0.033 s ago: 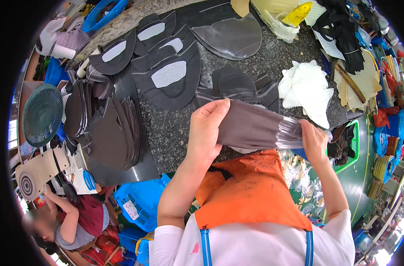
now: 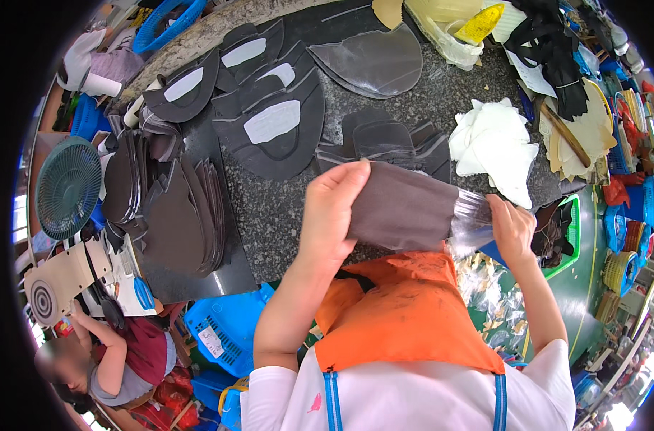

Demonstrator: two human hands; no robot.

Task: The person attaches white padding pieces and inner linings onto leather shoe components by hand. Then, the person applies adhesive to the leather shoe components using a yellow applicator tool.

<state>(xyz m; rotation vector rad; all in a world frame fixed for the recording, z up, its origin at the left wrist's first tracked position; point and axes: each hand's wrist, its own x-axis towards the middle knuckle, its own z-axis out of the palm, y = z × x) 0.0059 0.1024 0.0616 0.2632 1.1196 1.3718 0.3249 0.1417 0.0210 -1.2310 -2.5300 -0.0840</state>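
The left hand point(image 2: 332, 208) grips one end of a dark grey fabric piece point(image 2: 402, 207); the right hand point(image 2: 512, 228) pinches its clear film point(image 2: 472, 219) end. The piece hangs above the speckled counter point(image 2: 269, 215), just in front of stacked grey pieces point(image 2: 384, 138).

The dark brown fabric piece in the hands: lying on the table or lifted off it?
Lifted. The dark brown fabric piece hangs above the counter edge, left hand gripping one end, right hand the clear-film end.
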